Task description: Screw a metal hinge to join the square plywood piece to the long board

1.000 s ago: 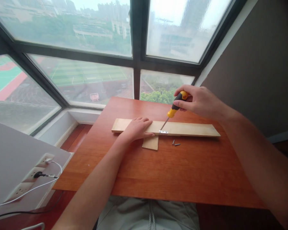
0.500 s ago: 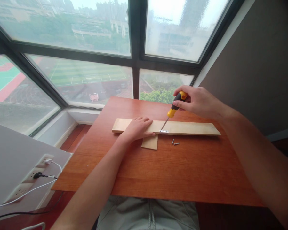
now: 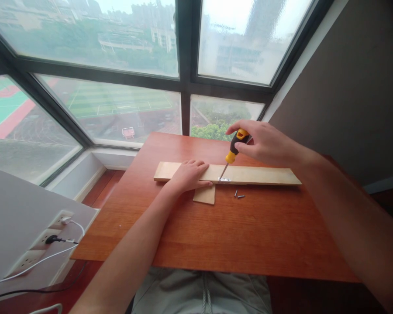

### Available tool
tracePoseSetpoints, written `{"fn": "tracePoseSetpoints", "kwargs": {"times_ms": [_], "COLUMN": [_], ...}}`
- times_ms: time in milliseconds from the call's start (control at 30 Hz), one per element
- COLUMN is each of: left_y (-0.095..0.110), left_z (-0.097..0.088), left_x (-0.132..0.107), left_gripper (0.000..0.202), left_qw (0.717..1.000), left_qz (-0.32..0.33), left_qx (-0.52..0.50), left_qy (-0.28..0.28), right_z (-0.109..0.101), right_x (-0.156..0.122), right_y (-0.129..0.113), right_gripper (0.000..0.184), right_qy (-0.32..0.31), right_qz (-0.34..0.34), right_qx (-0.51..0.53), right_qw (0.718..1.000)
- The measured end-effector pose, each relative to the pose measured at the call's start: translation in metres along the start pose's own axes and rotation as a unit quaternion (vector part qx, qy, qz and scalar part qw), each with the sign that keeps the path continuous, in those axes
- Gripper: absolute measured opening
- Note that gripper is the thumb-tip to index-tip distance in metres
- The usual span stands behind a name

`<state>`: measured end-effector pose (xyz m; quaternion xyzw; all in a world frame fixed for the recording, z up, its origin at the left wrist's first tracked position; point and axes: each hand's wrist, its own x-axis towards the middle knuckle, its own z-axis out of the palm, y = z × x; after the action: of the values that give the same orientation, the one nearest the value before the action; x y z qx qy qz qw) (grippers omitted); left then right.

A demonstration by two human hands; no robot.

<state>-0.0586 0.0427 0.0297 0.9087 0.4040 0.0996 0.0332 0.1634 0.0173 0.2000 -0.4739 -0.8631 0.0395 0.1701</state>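
Observation:
A long pale wooden plank (image 3: 258, 175) lies across the far part of the reddish table (image 3: 216, 231). My left hand (image 3: 187, 174) rests flat on the plank's left half, fingers stretched out, partly over a small wooden piece (image 3: 205, 195) below it. My right hand (image 3: 265, 143) is closed round the yellow and black handle of a screwdriver (image 3: 232, 151). Its tip stands on a small metal bracket (image 3: 224, 179) at the plank's near edge. Two loose screws (image 3: 238, 194) lie on the table just right of the bracket.
Large windows rise behind the table's far edge, and a brown wall runs along the right. At the lower left a white ledge holds a power strip (image 3: 36, 248) with white and black cables plugged in. My lap shows under the table's near edge.
My right hand has shifted left and lower on the screwdriver, tilting the handle more upright over the bracket. The left hand and plank have stayed put.

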Motion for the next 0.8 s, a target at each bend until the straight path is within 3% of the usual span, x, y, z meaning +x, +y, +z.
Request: {"fn": "tracePoseSetpoints", "kwargs": {"times_ms": [67, 233, 467, 667, 800], "left_y": [0.000, 0.001, 0.002, 0.005, 0.007], "left_z": [0.000, -0.001, -0.001, -0.003, -0.005], "left_x": [0.000, 0.000, -0.001, -0.002, -0.004], "left_gripper": [0.059, 0.058, 0.058, 0.055, 0.055], "left_qw": [1.000, 1.000, 1.000, 1.000, 1.000], "left_qz": [-0.003, -0.003, -0.004, -0.006, -0.010], "left_qx": [-0.005, -0.008, -0.005, 0.003, 0.002], "left_qy": [-0.002, -0.004, -0.002, -0.004, 0.001], "right_z": [0.000, 0.006, -0.001, 0.010, 0.010], "right_x": [0.001, 0.003, 0.004, 0.006, 0.007], "right_y": [0.000, 0.001, -0.003, -0.009, -0.011], "right_gripper": [0.026, 0.037, 0.028, 0.036, 0.028], "right_qy": [0.000, 0.031, -0.031, 0.037, 0.028], "right_qz": [-0.002, 0.067, -0.015, 0.057, 0.059], "right_qx": [-0.006, -0.140, -0.011, -0.161, -0.139], "right_qw": [1.000, 0.987, 0.999, 0.985, 0.988]}}
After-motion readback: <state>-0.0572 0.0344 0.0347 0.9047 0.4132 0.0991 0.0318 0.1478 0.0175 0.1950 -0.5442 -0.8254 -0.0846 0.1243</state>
